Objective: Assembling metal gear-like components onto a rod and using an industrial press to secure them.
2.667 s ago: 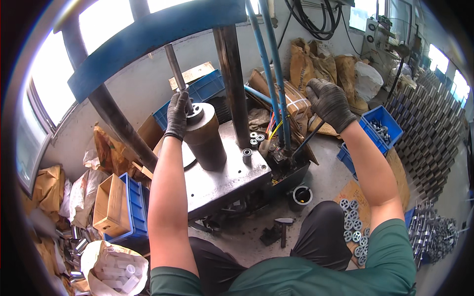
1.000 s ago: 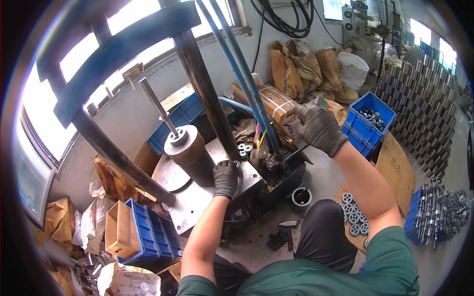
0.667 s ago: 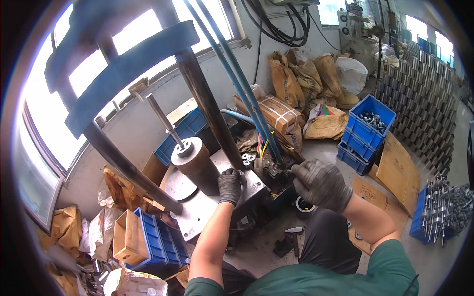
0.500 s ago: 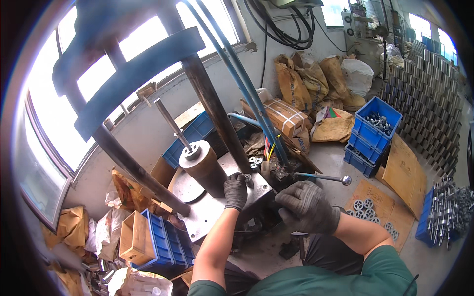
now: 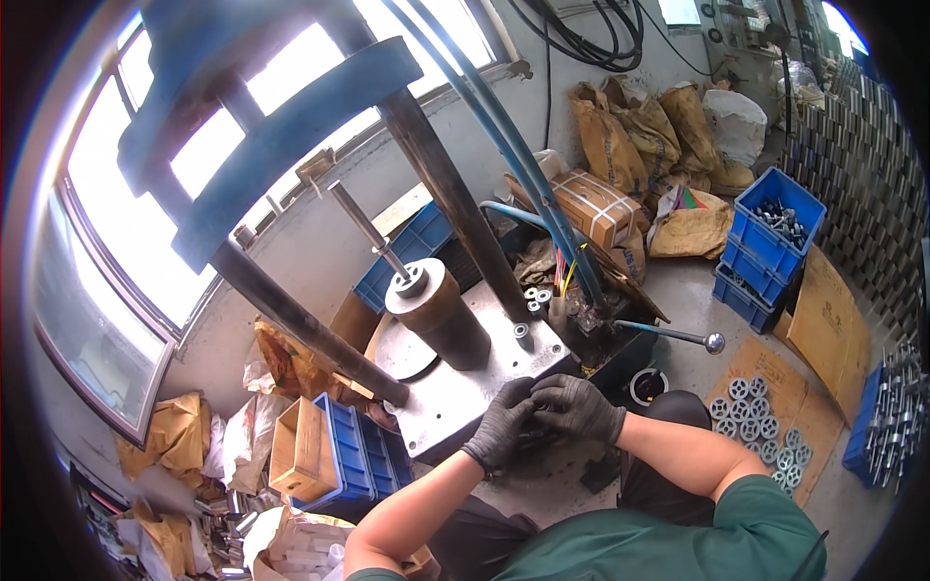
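My left hand and my right hand, both in dark grey work gloves, meet in front of the near edge of a steel press table. Their fingers are curled together, and whatever lies between them is hidden. On the table behind them stands a thick steel cylinder with a spoked disc and a slim metal rod rising from its top. A small bearing-like ring part rests near the table's right corner. Several similar small rings sit by the right press column.
A blue press frame on dark columns rises over the table. At the right, a ball-ended lever sticks out. Spoked metal discs lie on cardboard. Blue crates of metal parts stand farther right; another blue crate is at the left.
My left hand has come back off the table toward me, leaving a small ring part standing there. My right hand has moved left to join it. The view has shifted a little.
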